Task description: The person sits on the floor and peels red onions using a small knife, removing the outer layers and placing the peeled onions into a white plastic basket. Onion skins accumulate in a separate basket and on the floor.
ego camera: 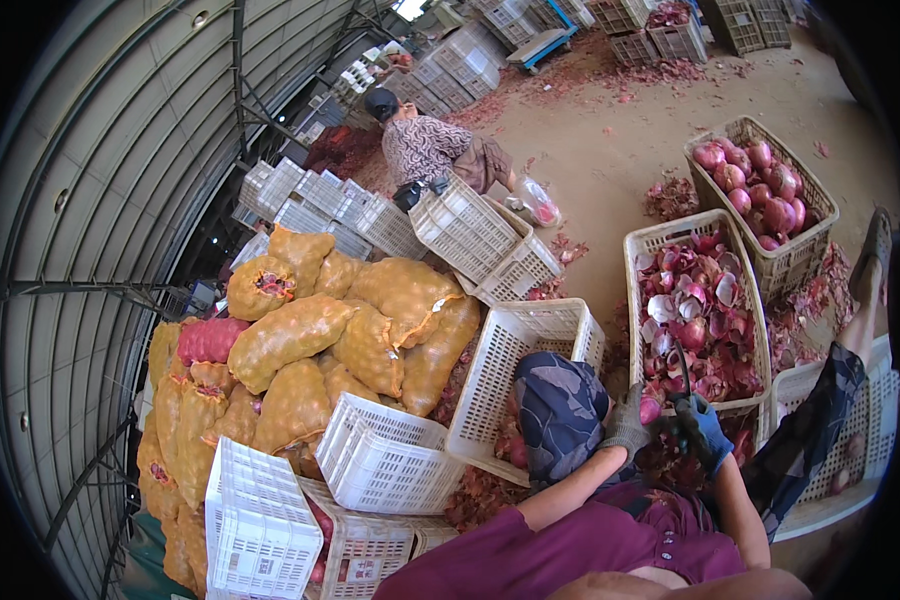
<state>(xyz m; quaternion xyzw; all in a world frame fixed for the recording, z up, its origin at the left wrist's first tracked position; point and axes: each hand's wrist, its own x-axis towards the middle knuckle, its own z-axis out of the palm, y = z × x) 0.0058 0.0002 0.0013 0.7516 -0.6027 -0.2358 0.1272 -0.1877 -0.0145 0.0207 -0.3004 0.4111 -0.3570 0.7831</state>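
My left hand (627, 427), in a grey knit glove, holds a red onion (649, 409) between thumb and fingers. Beside it my right hand (701, 433), in a blue and dark glove, grips a tool with a dark curved blade (682, 367) that points up and away from me. Both hands are at the near edge of a plastic crate (766, 352) filled with red onion skins and some onions. Beyond it at the right stands a crate (825, 217) full of whole red onions. A crate by my knee (495, 337) has a few onions at its near end.
At the left, yellow mesh sacks (292, 337) of onions are heaped behind white plastic crates (390, 457). A low crate (870, 420) is under my outstretched leg. Onion skins litter the floor (622, 150). Another person (427, 146) sits farther off among stacked crates.
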